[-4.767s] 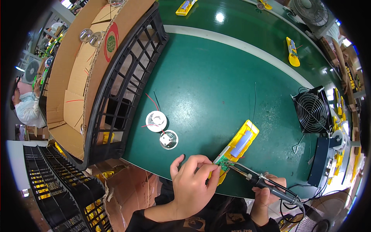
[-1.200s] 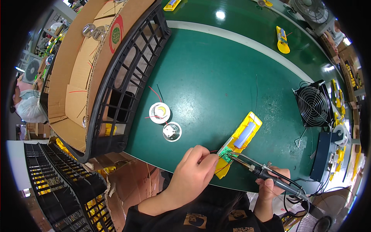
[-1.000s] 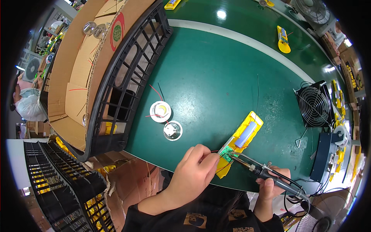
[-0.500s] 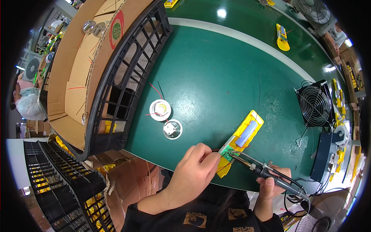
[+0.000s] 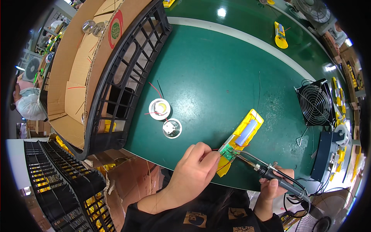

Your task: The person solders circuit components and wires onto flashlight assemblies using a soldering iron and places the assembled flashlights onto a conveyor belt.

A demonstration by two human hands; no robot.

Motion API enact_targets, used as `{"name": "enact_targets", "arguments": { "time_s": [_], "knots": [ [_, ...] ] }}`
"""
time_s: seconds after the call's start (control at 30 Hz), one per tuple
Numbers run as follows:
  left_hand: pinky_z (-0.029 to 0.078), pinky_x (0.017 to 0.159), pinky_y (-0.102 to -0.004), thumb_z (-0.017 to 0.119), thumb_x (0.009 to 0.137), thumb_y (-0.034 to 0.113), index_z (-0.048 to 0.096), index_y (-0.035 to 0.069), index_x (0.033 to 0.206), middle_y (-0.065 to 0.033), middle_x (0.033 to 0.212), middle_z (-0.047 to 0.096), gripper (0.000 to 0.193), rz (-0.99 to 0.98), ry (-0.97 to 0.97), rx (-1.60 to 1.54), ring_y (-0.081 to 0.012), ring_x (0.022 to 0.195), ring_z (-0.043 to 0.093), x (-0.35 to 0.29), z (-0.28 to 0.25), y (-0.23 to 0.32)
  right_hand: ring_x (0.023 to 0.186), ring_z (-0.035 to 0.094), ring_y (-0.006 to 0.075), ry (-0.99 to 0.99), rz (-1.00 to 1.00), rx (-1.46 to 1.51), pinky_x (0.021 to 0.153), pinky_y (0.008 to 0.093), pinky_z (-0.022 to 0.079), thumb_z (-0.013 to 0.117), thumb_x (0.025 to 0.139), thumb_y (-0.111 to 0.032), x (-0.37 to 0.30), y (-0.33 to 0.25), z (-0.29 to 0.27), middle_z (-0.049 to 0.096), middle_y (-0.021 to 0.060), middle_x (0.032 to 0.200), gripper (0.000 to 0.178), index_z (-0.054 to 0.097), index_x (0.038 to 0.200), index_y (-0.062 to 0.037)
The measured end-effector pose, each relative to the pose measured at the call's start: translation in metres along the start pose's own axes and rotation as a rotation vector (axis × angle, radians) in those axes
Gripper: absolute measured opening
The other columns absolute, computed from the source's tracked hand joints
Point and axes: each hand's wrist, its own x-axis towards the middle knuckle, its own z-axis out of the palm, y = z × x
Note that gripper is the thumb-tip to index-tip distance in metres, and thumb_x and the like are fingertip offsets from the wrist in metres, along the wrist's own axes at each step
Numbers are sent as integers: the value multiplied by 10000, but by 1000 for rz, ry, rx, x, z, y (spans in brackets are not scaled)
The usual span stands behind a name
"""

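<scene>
Pinched between thumb and forefinger, a thin red wire [image 5: 215, 150] was held by the left hand [image 5: 193, 172] at the small green circuit board [image 5: 228, 152], while the right hand [image 5: 273, 185] was closed around the dark handle of a soldering iron [image 5: 266, 172] whose tip met the same board. That board sat at the near end of a yellow plastic housing [image 5: 242, 138], which lay flat on the green table [image 5: 216, 77], close to its near edge. By the look of it, the housing was light and stiff enough to slide if nudged, the wire limp and easily pulled off its pad, and the board fragile; the housing's long sides seemed the safest place to steady it. Two small round speakers [image 5: 166, 118] with red leads lay well apart to the left, a black plastic crate [image 5: 123, 81] beyond them, and a black fan [image 5: 316, 103] to the right, leaving open table behind the housing.
</scene>
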Motion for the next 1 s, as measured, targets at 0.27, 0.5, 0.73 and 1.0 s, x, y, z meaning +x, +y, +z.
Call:
{"name": "enact_targets", "arguments": {
  "time_s": [0.27,0.5,0.73,1.0],
  "knots": [
    [414,553,-297,622,674,-15,565,21,800,-73,750,461,144,-16,53,-4,-209,634,488,-1,3,-1,373,473,102,18,-13,54,398,240,414,592,779,-306,2,-4,-1,498,27,468,375,428,820,28],
    [410,563,-294,658,643,1,581,40,770,-68,754,460,153,-20,90,22,-204,670,488,-1,8,-5,396,489,96,52,11,28,432,216,417,598,783,-297,-2,-3,-5,493,31,491,364,422,836,16],
    [443,545,-241,667,654,-3,602,31,748,-62,827,502,119,-8,229,-101,-146,643,528,-13,23,-18,411,488,93,117,88,88,415,191,395,621,767,-298,-10,-7,-6,497,61,545,367,427,843,4],
    [448,597,-250,579,722,-9,582,7,841,-99,834,551,120,-40,398,-33,-189,702,559,-34,-14,-33,409,481,108,194,122,82,398,195,395,629,758,-296,-18,-4,-19,510,116,634,380,424,853,10]
  ]
}}
